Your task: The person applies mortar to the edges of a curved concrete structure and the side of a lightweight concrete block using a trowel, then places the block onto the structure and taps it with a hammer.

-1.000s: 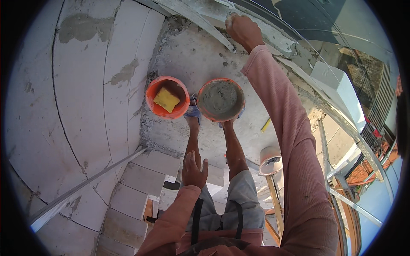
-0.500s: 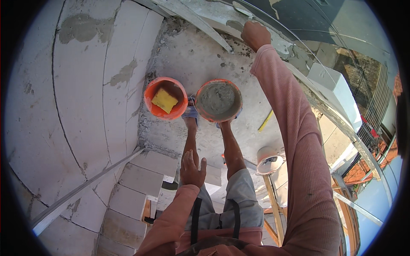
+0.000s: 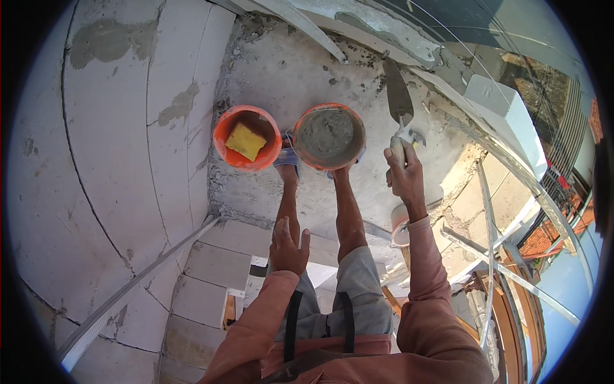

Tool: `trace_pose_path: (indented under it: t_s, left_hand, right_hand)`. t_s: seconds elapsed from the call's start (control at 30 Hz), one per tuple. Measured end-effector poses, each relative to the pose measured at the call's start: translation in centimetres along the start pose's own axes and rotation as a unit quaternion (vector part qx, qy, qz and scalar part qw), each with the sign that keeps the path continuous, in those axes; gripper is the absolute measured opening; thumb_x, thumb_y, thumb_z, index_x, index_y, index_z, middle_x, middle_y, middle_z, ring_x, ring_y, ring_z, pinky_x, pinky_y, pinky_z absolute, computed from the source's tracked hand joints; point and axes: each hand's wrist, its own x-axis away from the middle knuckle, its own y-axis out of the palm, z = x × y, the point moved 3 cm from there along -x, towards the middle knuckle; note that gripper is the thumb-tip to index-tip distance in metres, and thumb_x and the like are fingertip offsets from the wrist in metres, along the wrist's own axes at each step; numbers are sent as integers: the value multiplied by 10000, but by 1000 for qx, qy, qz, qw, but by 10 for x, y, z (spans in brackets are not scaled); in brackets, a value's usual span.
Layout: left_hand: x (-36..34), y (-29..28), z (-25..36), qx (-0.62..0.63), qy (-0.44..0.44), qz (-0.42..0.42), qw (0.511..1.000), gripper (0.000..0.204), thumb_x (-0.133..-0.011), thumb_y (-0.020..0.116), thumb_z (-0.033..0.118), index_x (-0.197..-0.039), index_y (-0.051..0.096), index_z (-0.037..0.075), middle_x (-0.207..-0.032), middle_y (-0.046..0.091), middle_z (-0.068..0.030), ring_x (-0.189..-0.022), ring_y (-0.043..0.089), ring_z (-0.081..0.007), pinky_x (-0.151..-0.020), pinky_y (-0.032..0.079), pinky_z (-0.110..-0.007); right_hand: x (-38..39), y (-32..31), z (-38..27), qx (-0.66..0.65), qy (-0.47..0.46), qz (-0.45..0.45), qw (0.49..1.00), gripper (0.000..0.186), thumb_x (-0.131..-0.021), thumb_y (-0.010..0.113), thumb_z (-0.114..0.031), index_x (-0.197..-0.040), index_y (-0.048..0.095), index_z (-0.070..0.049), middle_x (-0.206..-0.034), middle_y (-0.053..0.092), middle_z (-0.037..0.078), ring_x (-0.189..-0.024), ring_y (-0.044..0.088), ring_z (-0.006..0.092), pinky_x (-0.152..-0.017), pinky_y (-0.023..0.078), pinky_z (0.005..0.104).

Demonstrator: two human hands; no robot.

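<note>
My right hand (image 3: pixel 405 176) is closed around the handle of a pointing trowel (image 3: pixel 399 93). Its grey-smeared blade points away from me over the concrete floor. With fingers stretched out and nothing in it, my left hand (image 3: pixel 289 251) hovers above my left knee. Between my feet and the trowel stands an orange-rimmed bucket of wet grey mortar (image 3: pixel 326 136). Left of it is an orange bucket (image 3: pixel 221 136) with a yellow sponge (image 3: pixel 245 141) inside. Both buckets are at my feet, apart from my hands.
A light block wall (image 3: pixel 109 147) rises on the left, with a metal straightedge (image 3: pixel 137 281) leaning along it. A low ledge with grey mortar (image 3: pixel 377 32) runs along the far side. A white block (image 3: pixel 505 121) sits at right. A pale pail (image 3: pixel 400 234) lies below my right wrist.
My right hand has come back from the far ledge toward my body, bringing the trowel into full view over the floor. My left hand has barely moved.
</note>
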Motion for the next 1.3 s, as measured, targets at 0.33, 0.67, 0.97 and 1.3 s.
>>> trace_pose_path:
  t_s: [0.33, 0.67, 0.97, 1.3]
  left_hand:
    - [-1, -9, -13, -16, 13, -19, 1000, 645, -944, 691, 338, -1472, 445, 60, -1462, 521, -176, -1357, 504, -375, -1107, 427, -483]
    - [-3, -12, -19, -22, 21, -34, 999, 637, -940, 703, 331, -1460, 461, 54, -1439, 535, -187, -1336, 523, -381, -1091, 445, -480]
    - [-4, -21, -32, -7, 58, -34, 998, 663, -938, 703, 325, -1480, 423, 65, -1438, 530, -197, -1325, 527, -398, -1069, 455, -497]
    - [-5, -30, -53, -22, 49, -41, 998, 669, -920, 711, 355, -1451, 445, 47, -1415, 549, -185, -1270, 567, -388, -1049, 472, -483]
  right_hand:
    - [12, 118, 167, 303, 105, -110, 941, 527, -989, 568, -458, -1235, 588, 7, -1089, 695, 314, -1061, 645, 509, -897, 512, 541]
    - [45, 128, 154, -78, 225, -100, 966, 574, -986, 637, -497, -1228, 627, 23, -712, 583, 48, -467, 570, 144, -423, 477, 326]
    - [84, 186, 103, -122, 86, -211, 966, 467, -992, 626, -321, -1329, 516, -17, -862, 637, 117, -678, 659, 219, -652, 516, 358]
    - [-170, 343, -49, -80, -303, 211, 926, 509, -929, 669, -150, -1368, 456, -7, -1198, 563, 242, -1070, 596, 466, -894, 498, 502]
